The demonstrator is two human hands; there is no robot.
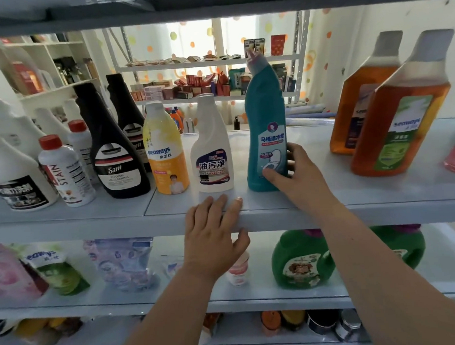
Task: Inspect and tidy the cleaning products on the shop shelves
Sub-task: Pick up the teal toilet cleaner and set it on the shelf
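A tall teal toilet-cleaner bottle (pixel 264 111) stands upright on the middle shelf (pixel 330 208). My right hand (pixel 294 172) grips its lower right side, thumb across the label. Left of it stand a white spray-refill bottle (pixel 211 146) and a yellow seaways bottle (pixel 165 149). My left hand (pixel 214 234) rests flat on the shelf's front edge just below the white bottle, fingers apart and holding nothing.
Two black Sam bottles (pixel 113 150), a red-capped STAIN bottle (pixel 64 174) and white bottles fill the shelf's left. Two amber seaways bottles (pixel 402 124) stand at right, a pink one beyond. Green jugs (pixel 301 261) and refill pouches (pixel 53 265) sit on the shelf below.
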